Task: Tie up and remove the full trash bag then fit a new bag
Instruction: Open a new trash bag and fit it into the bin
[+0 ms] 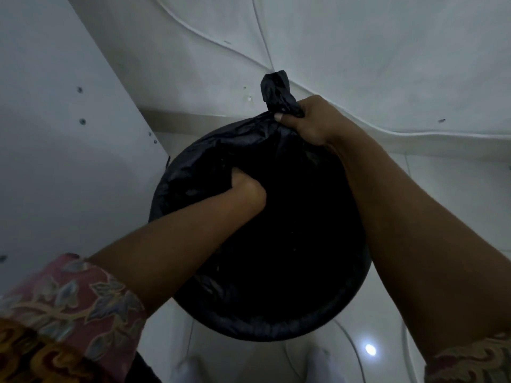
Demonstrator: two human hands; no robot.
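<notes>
A round black bin [276, 327] stands on the floor below me, lined with a black trash bag [199, 158] folded over its rim. My left hand [246, 189] reaches inside the bin at the upper left and grips a fold of the bag; its fingers are hidden in the plastic. At the far rim my right hand [309, 120] grips the bag where a knotted tail [276, 89] of plastic sticks up. The inside of the bin is too dark to see.
A white wall runs behind the bin with white cables [210, 37] hanging across it. A white panel [69, 134] with screws stands to the left. The floor is pale glossy tile [370, 349]. My feet [318, 363] are just in front of the bin.
</notes>
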